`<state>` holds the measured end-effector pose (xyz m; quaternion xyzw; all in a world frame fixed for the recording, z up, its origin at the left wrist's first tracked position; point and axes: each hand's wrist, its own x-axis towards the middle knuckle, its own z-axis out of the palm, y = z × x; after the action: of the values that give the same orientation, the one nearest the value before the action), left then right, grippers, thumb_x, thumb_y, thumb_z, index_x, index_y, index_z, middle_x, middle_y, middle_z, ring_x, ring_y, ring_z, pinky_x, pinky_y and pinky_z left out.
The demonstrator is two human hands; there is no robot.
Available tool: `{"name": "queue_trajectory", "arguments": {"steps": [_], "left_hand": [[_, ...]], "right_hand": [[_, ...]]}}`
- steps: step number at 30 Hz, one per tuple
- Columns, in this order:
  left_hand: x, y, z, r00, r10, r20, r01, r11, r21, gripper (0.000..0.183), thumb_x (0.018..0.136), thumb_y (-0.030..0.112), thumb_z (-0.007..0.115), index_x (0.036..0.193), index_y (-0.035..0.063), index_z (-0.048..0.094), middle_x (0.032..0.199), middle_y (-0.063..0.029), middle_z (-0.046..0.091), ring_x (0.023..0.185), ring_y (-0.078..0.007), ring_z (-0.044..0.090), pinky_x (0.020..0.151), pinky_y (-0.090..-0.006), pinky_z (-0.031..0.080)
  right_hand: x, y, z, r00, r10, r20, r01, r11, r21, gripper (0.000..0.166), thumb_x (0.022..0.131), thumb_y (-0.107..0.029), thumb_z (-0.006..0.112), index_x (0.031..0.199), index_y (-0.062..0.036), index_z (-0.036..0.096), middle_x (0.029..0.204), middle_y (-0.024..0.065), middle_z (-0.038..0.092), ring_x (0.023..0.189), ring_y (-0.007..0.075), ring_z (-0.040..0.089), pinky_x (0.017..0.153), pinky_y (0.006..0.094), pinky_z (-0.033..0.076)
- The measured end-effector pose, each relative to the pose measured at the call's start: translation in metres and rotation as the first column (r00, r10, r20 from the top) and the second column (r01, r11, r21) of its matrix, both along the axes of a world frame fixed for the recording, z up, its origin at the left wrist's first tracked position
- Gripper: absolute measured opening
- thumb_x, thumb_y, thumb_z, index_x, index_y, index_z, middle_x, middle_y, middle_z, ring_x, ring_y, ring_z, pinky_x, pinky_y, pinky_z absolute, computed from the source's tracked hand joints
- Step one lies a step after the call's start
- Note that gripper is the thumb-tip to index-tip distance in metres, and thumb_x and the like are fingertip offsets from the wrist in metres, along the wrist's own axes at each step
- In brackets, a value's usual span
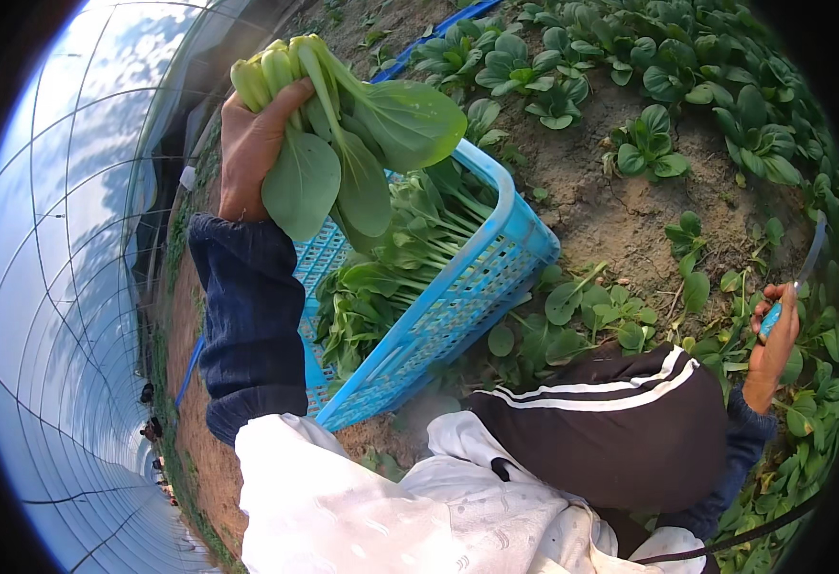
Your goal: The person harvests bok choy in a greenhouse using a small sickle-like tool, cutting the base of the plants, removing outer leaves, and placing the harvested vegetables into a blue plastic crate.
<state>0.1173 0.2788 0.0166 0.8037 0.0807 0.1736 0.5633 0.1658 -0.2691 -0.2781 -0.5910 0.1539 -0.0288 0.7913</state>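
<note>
My left hand [258, 143] grips a bunch of leafy greens, bok choy by their look [373, 136], by the pale stalk bases, with the leaves hanging towards the right. The bunch is held above the near left side of a blue perforated plastic crate [455, 280]. Inside the crate lie many cut greens [398, 265], their stalks pointing towards the right wall. Far to the right, my right hand [778, 323] is closed around the blue handle of a curved-bladed knife or sickle [814, 251], its blade pointing up the picture, beside growing plants.
Growing leafy plants [677, 64] stand in soil at the top and right. Low plants [598, 308] grow between the crate and my knee. A blue strip [433, 36] runs along the ground behind the crate. Greenhouse hoops and film [68, 251] fill the left; several distant figures are small there.
</note>
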Motion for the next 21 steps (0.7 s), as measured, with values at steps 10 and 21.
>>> {"name": "queue_trajectory", "arguments": {"steps": [10,21], "left_hand": [[0.007,0.087,-0.160,0.764,0.290,-0.577,-0.437,0.890,-0.131,0.030,0.085,0.017,0.067,0.107,-0.0042,0.063,0.088,-0.0119,0.069,0.069,-0.0206,0.068,0.065,-0.0338,0.057],[0.076,0.052,-0.414,0.542,0.651,-0.530,-0.422,0.757,0.498,0.071,0.075,0.034,0.075,0.121,-0.0030,0.035,0.120,-0.0308,0.055,0.112,-0.0466,0.055,0.098,-0.0510,0.043]], "right_hand": [[-0.011,0.030,-0.042,0.985,0.017,-0.174,-0.024,0.999,-0.043,0.027,0.100,-0.036,0.052,0.093,-0.0096,0.053,0.085,0.0021,0.057,0.062,0.0084,0.056,0.044,0.0234,0.039],[-0.026,0.022,-0.040,0.972,-0.011,-0.236,-0.015,0.994,-0.110,0.028,0.101,-0.037,0.052,0.092,-0.0095,0.053,0.083,0.0019,0.056,0.061,0.0083,0.056,0.043,0.0238,0.039]]}}
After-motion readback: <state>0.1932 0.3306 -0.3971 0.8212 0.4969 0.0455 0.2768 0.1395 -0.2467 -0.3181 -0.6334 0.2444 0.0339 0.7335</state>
